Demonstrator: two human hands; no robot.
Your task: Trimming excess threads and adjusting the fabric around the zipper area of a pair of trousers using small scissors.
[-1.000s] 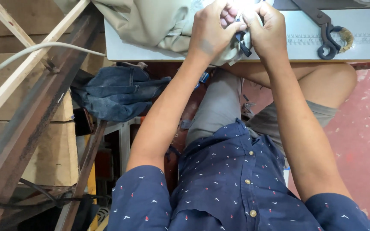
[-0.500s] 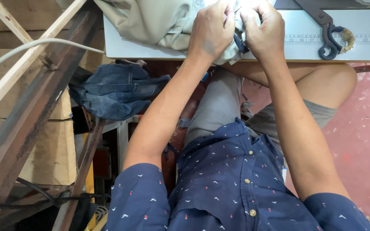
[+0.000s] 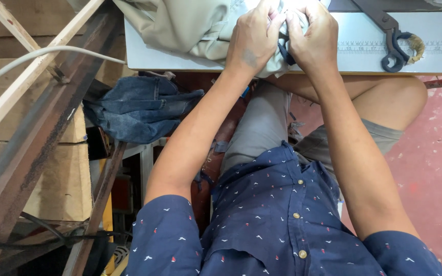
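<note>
My left hand (image 3: pixel 254 38) and my right hand (image 3: pixel 310 36) meet at the front edge of a white table (image 3: pixel 139 51), both pinching a fold of beige cloth (image 3: pixel 180 25). A small dark tool (image 3: pixel 284 48) shows between the two hands; which hand grips it I cannot tell. The cloth is bunched up on the table to the left of my hands. Large dark scissors (image 3: pixel 392 38) with a wrapped handle lie on the table just right of my right hand.
A printed ruler strip (image 3: pixel 364 47) runs along the table's edge. Folded blue denim (image 3: pixel 139 105) sits on a stand at lower left. Wooden and metal beams (image 3: pixel 31 117) and a grey cable (image 3: pixel 37 53) cross the left side. The floor (image 3: pixel 436 153) at right is red.
Both hands have stayed together on the cloth, with small finger shifts. The view has tilted slightly, so hands and table sit a little higher in the frame.
</note>
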